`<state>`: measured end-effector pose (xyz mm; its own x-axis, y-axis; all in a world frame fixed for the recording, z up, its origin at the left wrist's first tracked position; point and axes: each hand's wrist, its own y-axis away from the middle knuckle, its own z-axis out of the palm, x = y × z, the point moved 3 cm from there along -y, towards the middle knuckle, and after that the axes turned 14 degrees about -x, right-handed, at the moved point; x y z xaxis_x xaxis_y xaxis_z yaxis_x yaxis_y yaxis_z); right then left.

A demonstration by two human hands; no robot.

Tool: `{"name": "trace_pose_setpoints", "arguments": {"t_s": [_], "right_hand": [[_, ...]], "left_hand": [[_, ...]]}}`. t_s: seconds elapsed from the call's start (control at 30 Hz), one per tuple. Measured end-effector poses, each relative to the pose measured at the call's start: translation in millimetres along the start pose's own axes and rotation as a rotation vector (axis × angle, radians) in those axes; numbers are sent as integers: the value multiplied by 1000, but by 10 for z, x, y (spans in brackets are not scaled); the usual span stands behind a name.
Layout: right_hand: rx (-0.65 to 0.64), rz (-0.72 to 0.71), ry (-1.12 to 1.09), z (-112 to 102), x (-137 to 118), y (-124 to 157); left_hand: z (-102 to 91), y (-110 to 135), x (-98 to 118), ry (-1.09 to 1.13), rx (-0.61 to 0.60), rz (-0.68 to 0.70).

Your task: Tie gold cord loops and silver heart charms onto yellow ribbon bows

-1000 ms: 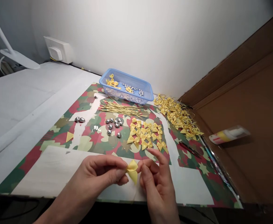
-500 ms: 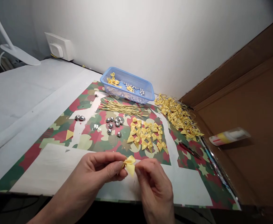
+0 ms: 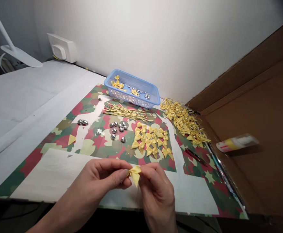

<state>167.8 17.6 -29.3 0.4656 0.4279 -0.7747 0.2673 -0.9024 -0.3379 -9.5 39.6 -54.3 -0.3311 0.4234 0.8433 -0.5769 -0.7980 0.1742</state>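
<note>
A small yellow ribbon bow (image 3: 135,174) is held up between my hands over the near edge of the work surface. My left hand (image 3: 100,183) pinches its left side between thumb and fingertips. The thumb and curled fingers of my right hand (image 3: 158,191) close at the bow's right loop, covering that edge. A faint thin strand seems to hang below the bow. Beyond my hands, several yellow bows (image 3: 152,142) lie in rows on the camouflage-patterned mat (image 3: 129,152). Left of them are loose silver bells or beads (image 3: 121,128), and behind these a bundle of gold cords (image 3: 127,112).
A blue basket (image 3: 131,76) holding bows and silver pieces stands by the wall. To its right lies a pile of corded bows (image 3: 183,121). Dark scissors or snips (image 3: 195,156) and a capped bottle (image 3: 237,142) are at right, near a cardboard wall (image 3: 257,113).
My right hand has moved slightly left and up, and its fingertips now meet the bow's right side. The bow has turned a little; my left hand stays nearly still.
</note>
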Motion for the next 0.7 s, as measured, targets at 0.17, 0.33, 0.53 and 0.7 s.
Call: {"name": "trace_pose_setpoints", "arguments": {"t_s": [0.17, 0.33, 0.53, 0.7], "right_hand": [[-4, -1, -13, 5, 19, 0], [1, -27, -75, 34, 3, -15], [-63, 4, -137, 68, 52, 20], [-100, 41, -161, 78, 119, 53]], "left_hand": [[0, -3, -14, -51, 14, -10], [33, -6, -12, -56, 1, -8], [25, -24, -13, -8, -23, 12], [26, -30, -11, 18, -26, 7]]}}
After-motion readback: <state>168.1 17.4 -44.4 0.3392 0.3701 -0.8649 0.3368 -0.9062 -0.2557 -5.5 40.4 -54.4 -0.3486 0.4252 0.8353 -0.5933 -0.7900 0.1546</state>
